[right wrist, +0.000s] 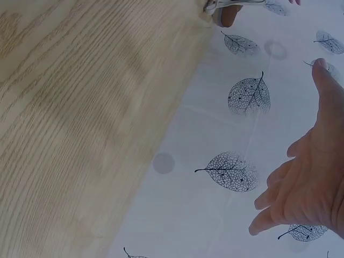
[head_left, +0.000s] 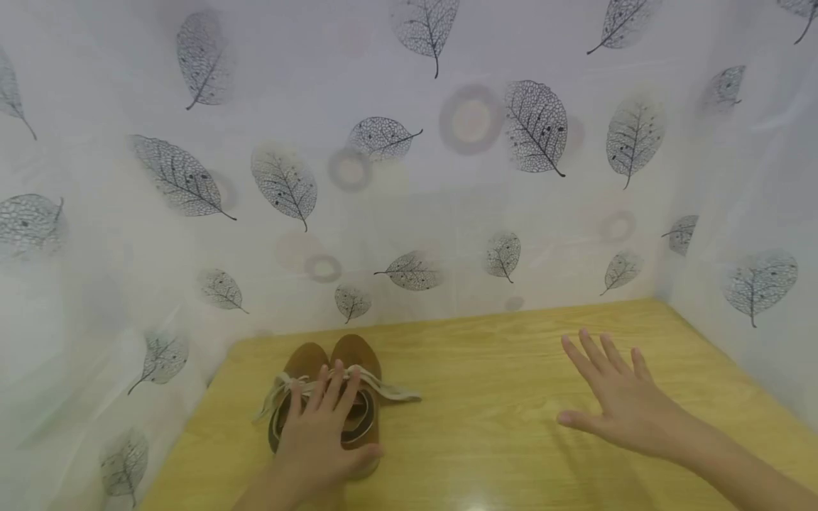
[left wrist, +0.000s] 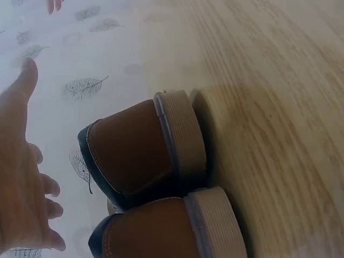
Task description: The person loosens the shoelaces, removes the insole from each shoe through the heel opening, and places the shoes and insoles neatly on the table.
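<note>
A pair of brown shoes [head_left: 353, 355] with pale laces stands side by side on the left part of the wooden table, toes toward the back. One lace [head_left: 399, 392] trails out to the right over the tabletop. My left hand [head_left: 313, 440] hovers over the shoes with fingers spread, hiding part of them in the head view. In the left wrist view the shoe heels [left wrist: 134, 148] show brown uppers, dark collars and ribbed tan soles, apart from the hand. Off to the right, my right hand [head_left: 629, 411] is held above the table, fingers spread and holding nothing.
The yellow wood-grain table [head_left: 473, 383] reaches back to a whitish curtain [head_left: 409, 213] printed with dark leaves and faint rings. This curtain also hangs along the left and right sides.
</note>
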Motion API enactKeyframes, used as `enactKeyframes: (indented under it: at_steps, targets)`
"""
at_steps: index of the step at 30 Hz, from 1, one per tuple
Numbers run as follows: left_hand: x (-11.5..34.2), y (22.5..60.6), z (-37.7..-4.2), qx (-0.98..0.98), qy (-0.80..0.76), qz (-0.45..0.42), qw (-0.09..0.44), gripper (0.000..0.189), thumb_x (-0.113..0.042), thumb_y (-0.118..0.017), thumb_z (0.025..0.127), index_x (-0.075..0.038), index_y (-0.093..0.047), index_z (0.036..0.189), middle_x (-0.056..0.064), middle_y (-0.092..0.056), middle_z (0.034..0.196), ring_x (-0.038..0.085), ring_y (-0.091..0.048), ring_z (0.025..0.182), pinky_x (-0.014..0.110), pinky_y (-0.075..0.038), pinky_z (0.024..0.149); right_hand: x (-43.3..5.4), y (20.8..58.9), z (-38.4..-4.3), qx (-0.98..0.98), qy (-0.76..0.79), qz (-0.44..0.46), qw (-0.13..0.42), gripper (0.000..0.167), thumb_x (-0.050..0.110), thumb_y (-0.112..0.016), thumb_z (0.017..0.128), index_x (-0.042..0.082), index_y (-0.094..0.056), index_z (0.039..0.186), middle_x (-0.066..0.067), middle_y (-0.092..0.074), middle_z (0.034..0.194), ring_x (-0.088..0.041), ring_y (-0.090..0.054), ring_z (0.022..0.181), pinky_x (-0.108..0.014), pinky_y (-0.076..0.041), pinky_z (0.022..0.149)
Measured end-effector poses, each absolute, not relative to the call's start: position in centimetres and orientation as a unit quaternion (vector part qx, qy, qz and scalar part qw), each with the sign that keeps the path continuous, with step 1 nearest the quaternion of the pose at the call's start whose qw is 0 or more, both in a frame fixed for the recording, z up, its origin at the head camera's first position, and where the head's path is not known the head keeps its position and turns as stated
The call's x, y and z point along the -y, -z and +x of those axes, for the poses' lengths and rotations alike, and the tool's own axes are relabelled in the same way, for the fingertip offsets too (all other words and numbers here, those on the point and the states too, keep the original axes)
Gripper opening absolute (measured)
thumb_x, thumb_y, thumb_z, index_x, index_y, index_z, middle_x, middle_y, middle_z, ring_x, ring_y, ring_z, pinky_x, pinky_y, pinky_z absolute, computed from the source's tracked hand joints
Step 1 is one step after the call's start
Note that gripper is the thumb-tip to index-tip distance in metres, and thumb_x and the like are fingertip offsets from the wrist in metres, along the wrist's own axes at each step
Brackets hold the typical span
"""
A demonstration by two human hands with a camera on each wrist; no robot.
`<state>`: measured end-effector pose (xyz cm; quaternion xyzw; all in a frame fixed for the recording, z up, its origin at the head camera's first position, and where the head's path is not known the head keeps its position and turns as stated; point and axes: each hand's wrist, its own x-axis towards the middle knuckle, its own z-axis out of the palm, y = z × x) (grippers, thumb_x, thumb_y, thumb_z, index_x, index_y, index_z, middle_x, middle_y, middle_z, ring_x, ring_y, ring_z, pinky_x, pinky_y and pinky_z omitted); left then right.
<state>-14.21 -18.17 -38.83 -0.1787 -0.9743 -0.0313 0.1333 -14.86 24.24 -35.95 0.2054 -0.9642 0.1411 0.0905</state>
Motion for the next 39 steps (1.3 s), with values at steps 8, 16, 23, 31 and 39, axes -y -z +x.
enactKeyframes:
  at_steps: [8, 16, 23, 31, 39]
  targets:
    - [19.4, 39.3, -13.6, 0.979, 0.082, -0.151, 0.108, 0.106, -0.076, -0.055, 0.072, -0.017, -0.019, 0.152, 0.015, -0.01, 0.157, 0.04, -0.013, 0.142, 0.068, -0.009, 0.11, -23.3, 36.0, -15.2, 0.96, -0.168, 0.207, 0.088, 0.096, 0.052, -0.063, 0.084, 0.016, -0.007, 0.153, -0.027, -0.012, 0.154, -0.055, -0.011, 0.136, -0.075, 0.007, 0.102]
    - [19.9, 39.4, -12.9, 0.977, 0.126, -0.139, 0.1, 0.104, -0.069, -0.06, 0.075, -0.012, -0.018, 0.152, 0.017, -0.014, 0.156, 0.04, -0.018, 0.141, 0.069, -0.018, 0.107, -22.3, 35.9, -16.1, 0.954, -0.21, 0.207, 0.057, 0.093, 0.051, -0.062, 0.085, 0.013, -0.011, 0.153, -0.028, -0.011, 0.154, -0.057, -0.01, 0.135, -0.081, -0.004, 0.096]
    - [20.1, 38.9, -12.1, 0.964, 0.201, -0.144, 0.098, 0.096, -0.058, -0.064, 0.08, -0.01, -0.02, 0.151, 0.015, -0.019, 0.155, 0.039, -0.03, 0.137, 0.065, -0.027, 0.106, -21.7, 35.4, -16.6, 0.943, -0.254, 0.214, 0.025, 0.089, 0.048, -0.061, 0.088, 0.013, -0.01, 0.153, -0.03, -0.011, 0.153, -0.057, -0.012, 0.135, -0.08, -0.012, 0.097]
    - [20.2, 38.1, -11.5, 0.95, 0.302, -0.073, 0.025, 0.085, -0.054, -0.062, 0.084, -0.03, -0.016, 0.151, 0.002, -0.015, 0.157, 0.039, -0.03, 0.137, 0.067, -0.035, 0.1, -20.6, 35.1, -17.5, 0.925, -0.312, 0.215, 0.025, 0.079, 0.043, -0.061, 0.089, 0.009, -0.023, 0.15, -0.023, -0.031, 0.149, -0.05, -0.036, 0.128, -0.067, -0.035, 0.099]
    - [20.3, 38.0, -11.1, 0.92, 0.384, 0.004, 0.083, 0.067, -0.046, -0.063, 0.087, -0.018, -0.041, 0.143, 0.002, -0.044, 0.144, 0.031, -0.052, 0.123, 0.047, -0.045, 0.1, -19.3, 35.3, -17.8, 0.91, -0.363, 0.2, -0.019, 0.066, 0.042, -0.056, 0.093, 0.013, -0.032, 0.147, -0.02, -0.035, 0.148, -0.049, -0.044, 0.124, -0.064, -0.043, 0.093]
